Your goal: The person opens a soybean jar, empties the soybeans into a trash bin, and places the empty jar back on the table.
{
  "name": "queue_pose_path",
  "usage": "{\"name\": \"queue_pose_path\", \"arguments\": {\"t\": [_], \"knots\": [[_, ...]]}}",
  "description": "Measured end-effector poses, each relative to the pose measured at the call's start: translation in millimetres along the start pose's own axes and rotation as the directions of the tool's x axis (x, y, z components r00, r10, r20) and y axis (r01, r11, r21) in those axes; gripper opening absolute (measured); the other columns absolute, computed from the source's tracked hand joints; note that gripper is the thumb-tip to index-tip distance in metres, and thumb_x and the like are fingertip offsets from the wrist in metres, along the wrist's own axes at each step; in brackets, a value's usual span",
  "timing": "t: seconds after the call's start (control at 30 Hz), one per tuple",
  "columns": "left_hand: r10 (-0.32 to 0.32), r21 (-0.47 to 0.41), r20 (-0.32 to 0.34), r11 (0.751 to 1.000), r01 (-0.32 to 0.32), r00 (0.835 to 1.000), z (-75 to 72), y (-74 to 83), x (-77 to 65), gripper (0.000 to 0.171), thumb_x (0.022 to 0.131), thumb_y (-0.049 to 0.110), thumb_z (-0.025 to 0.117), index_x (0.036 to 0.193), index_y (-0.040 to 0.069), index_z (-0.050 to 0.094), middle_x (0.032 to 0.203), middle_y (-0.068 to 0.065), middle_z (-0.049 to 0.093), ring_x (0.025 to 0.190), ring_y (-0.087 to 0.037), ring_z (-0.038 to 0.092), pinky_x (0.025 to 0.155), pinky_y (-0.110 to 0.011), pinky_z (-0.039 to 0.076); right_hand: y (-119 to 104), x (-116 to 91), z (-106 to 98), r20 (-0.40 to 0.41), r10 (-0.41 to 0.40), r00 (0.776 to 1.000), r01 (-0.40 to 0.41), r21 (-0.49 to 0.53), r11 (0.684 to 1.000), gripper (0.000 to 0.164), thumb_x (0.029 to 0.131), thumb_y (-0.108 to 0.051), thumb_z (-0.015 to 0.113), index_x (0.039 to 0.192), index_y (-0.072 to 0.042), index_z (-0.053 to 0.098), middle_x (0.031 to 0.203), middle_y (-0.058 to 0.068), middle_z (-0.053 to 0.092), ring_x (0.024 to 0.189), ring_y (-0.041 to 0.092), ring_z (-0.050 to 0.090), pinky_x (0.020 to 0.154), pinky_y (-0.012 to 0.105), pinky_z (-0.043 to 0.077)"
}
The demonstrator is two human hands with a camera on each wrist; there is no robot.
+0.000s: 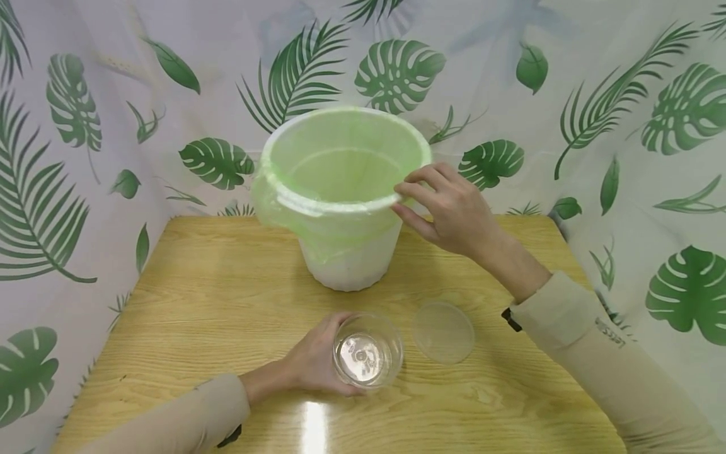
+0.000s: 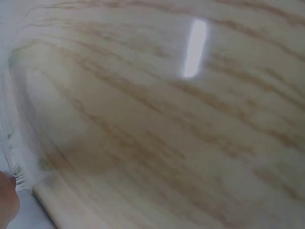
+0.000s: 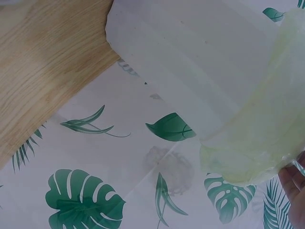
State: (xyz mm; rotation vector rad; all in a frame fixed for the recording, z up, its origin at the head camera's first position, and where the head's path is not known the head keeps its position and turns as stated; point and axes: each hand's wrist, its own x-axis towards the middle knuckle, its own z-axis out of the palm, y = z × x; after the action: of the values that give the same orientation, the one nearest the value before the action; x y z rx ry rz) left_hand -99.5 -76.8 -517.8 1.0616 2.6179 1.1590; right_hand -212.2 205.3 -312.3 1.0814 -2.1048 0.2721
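A white trash bin (image 1: 354, 258) stands at the back middle of the table, with a thin pale green trash bag (image 1: 346, 167) lining it and folded out over the rim. My right hand (image 1: 450, 208) grips the bag-covered rim at its right side, thumb below and fingers above. In the right wrist view, fingers (image 3: 293, 188) show at the bag's edge. Nearer the front, my left hand (image 1: 317, 356) holds a clear round plastic container (image 1: 368, 350), curled round its left side. Looking into it, I see only its bottom. The left wrist view shows mostly tabletop.
A translucent round lid (image 1: 443, 332) lies flat just right of the container. Under everything is a wood-grain table (image 1: 198, 302). Leaf-patterned curtains (image 1: 499, 82) enclose its back and sides, close behind the bin.
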Motion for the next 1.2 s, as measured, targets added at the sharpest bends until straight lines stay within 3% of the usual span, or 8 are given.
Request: {"name": "queue_pose_path", "arguments": {"t": [0.3,0.7,0.83,0.97,1.13,1.2], "knots": [[-0.040,-0.022,0.058,0.999,0.041,0.998,5.3,-9.0,-1.3,0.126,0.061,0.049,0.101,0.156,0.003,0.030,0.152,-0.018,0.052,0.141,-0.037,0.057,0.118,-0.052,0.051,-0.9,0.8,0.4,-0.007,-0.001,1.000,0.001,0.002,1.000,0.032,0.102,-0.034,0.068,0.108,-0.003,0.077,0.106,0.019,0.074,0.098,0.038,0.067,0.082,0.047,0.062],[-0.041,-0.019,0.095,0.999,0.043,0.995,8.7,-12.6,-0.3,0.127,0.064,0.052,0.099,0.157,0.002,0.029,0.154,-0.022,0.052,0.141,-0.038,0.058,0.118,-0.050,0.052,-0.5,0.0,-0.3,-0.016,0.003,1.000,-0.003,0.001,1.000,0.029,0.101,-0.031,0.069,0.108,-0.003,0.077,0.106,0.018,0.074,0.098,0.038,0.067,0.082,0.046,0.062],[-0.024,-0.017,0.103,1.000,0.026,0.994,6.9,-13.3,-0.1,0.135,0.063,0.055,0.099,0.162,0.003,0.024,0.163,-0.019,0.046,0.147,-0.037,0.052,0.122,-0.051,0.047,-0.2,-0.6,-2.0,-0.011,0.003,1.000,-0.003,0.000,1.000,0.035,0.105,-0.036,0.063,0.111,-0.004,0.077,0.110,0.018,0.074,0.101,0.038,0.068,0.084,0.047,0.063],[-0.032,0.005,0.110,0.999,0.032,0.993,-0.3,-12.2,-0.9,0.141,0.062,0.059,0.097,0.167,0.006,0.019,0.171,-0.013,0.037,0.154,-0.035,0.045,0.126,-0.052,0.042,1.9,-6.7,-5.1,-0.011,0.020,1.000,-0.020,0.006,1.000,0.047,0.108,-0.044,0.056,0.124,-0.003,0.073,0.124,0.022,0.071,0.110,0.042,0.068,0.084,0.051,0.064],[-0.029,0.067,0.067,0.997,0.024,0.997,-17.6,-12.6,-3.7,0.118,0.076,0.054,0.089,0.165,0.006,0.028,0.169,-0.014,0.040,0.154,-0.037,0.044,0.126,-0.057,0.040,5.5,-24.0,-12.3,-0.047,0.068,0.997,-0.067,0.017,0.998,0.058,0.108,-0.051,0.054,0.137,-0.002,0.064,0.135,0.025,0.065,0.117,0.044,0.067,0.078,0.056,0.064],[-0.007,0.100,0.040,0.995,0.003,0.999,-26.8,-13.8,-4.5,0.110,0.079,0.049,0.087,0.164,0.005,0.032,0.167,-0.015,0.043,0.154,-0.037,0.045,0.126,-0.057,0.040,6.3,-32.3,-17.1,-0.038,0.088,0.995,-0.088,0.019,0.996,0.061,0.108,-0.053,0.052,0.140,-0.002,0.062,0.137,0.025,0.064,0.120,0.044,0.066,0.084,0.057,0.064]]}}
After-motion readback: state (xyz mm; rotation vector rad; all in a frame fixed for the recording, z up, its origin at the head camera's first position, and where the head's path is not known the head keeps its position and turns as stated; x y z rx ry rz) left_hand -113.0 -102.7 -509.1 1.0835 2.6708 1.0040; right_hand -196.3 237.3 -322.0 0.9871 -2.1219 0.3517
